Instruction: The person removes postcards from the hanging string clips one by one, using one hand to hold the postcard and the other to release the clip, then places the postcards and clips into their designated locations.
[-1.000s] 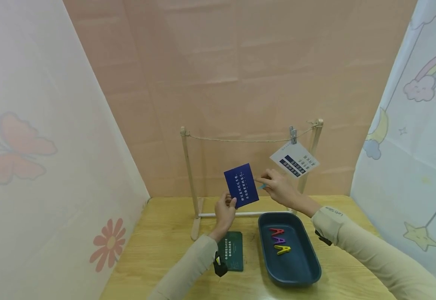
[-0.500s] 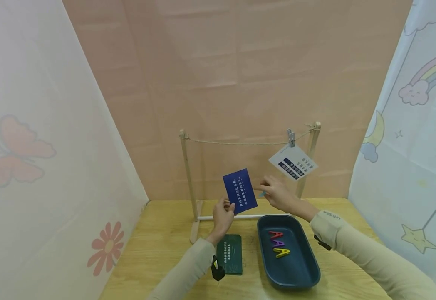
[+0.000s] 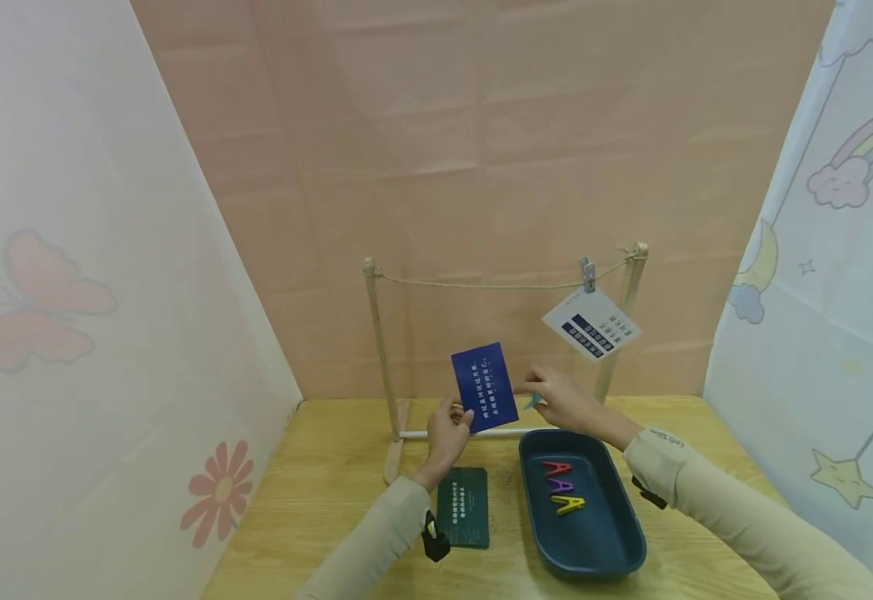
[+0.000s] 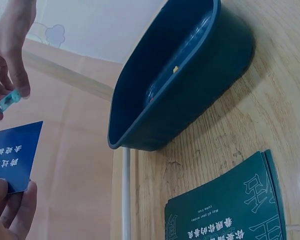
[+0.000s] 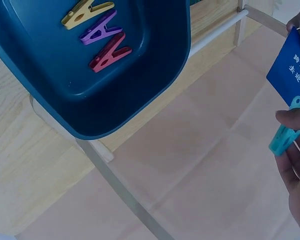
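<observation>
My left hand (image 3: 447, 435) pinches a dark blue card (image 3: 485, 387) with white writing by its lower edge, tilted and raised in front of the line. To its right, my right hand (image 3: 566, 403) pinches a small teal clothespin (image 5: 284, 139) between thumb and fingers, close to the card's right edge. In the right wrist view the clothespin's far end overlaps the card. Behind them a thin string (image 3: 474, 287) runs between two wooden posts. A grey clothespin (image 3: 588, 275) clips a white card (image 3: 592, 325) by a corner near the string's right end.
A dark blue tray (image 3: 635, 560) stands at the right, holding a red clothespin (image 5: 110, 52), a purple one and a yellow one. Green cards (image 3: 468, 508) lie stacked left of it. A white rod (image 3: 414, 434) joins the posts near the table.
Both hands have sunk slightly relative to the string, with the blue card and teal clothespin still held. The right hand has tipped, so more of the clothespin shows.
</observation>
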### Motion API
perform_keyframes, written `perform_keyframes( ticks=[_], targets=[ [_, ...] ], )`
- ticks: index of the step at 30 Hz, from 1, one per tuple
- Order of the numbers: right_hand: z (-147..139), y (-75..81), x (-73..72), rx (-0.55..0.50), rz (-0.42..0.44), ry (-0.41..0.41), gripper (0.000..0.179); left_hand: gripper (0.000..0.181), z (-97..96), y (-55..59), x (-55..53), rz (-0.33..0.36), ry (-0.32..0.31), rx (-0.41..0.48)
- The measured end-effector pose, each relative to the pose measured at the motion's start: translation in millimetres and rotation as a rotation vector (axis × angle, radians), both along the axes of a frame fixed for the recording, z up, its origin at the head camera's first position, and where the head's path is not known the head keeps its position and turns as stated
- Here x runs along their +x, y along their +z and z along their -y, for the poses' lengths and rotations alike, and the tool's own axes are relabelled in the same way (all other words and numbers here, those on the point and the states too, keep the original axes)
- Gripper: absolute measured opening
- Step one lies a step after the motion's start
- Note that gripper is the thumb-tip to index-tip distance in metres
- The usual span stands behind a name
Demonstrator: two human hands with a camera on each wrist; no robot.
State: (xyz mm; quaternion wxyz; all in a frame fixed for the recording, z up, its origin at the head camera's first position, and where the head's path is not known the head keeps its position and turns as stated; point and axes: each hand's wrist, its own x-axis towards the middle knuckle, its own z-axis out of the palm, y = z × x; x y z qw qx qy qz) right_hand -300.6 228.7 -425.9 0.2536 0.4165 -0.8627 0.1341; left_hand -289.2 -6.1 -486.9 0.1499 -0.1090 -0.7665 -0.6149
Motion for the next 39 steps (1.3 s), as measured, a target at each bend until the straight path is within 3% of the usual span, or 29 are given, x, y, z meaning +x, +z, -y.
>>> perform_keyframes(
  ticks=[6, 20, 29, 39],
  targets=[
    [-3, -3.1, 2.5, 0.021, 0.081, -0.021, 0.04, 0.011, 2.5, -2.3, 0.0, -0.005, 0.014, -0.044],
    [-7, -12.9, 11.8, 0.074, 0.327, -0.094, 0.031, 0.01, 11.4, -15.5, 4.2, 0.048, -0.063, -0.043],
    [-10, -17.1, 15.2, 0.151, 0.32, -0.108, 0.033, 0.01, 19.4, -20.7, 6.8, 0.092, -0.111, -0.097],
    [-11, -25.1, 15.8, 0.136, 0.351, -0.082, 0.034, 0.01, 27.3, -24.0, 8.5, 0.119, -0.118, -0.143]
  ],
)
